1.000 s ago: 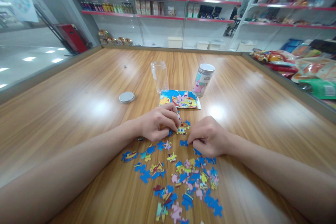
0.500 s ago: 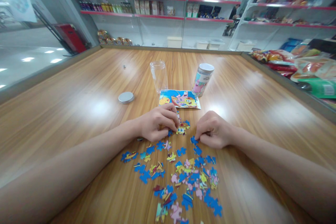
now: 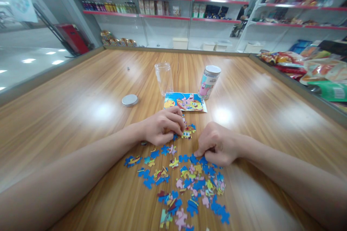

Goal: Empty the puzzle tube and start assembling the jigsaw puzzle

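Note:
Several loose jigsaw pieces (image 3: 189,187), mostly blue, pink and yellow, lie scattered on the wooden table (image 3: 81,115) in front of me. My left hand (image 3: 162,130) is curled, its fingertips pinching a small joined cluster of pieces (image 3: 188,132). My right hand (image 3: 217,144) is curled too, its fingertips down on blue pieces (image 3: 193,158) at the top of the pile. A printed puzzle picture card (image 3: 185,102) lies just beyond my hands.
A clear lidless jar (image 3: 163,78) and a closed printed tin (image 3: 208,82) stand behind the card. A round metal lid (image 3: 129,100) lies to the left. Snack bags (image 3: 320,70) sit along the right edge. Store shelves (image 3: 162,7) fill the background.
My right hand moved up toward the cluster, then came back down and left onto the blue pieces at the pile's top. Some pieces there shifted. My left hand stayed put.

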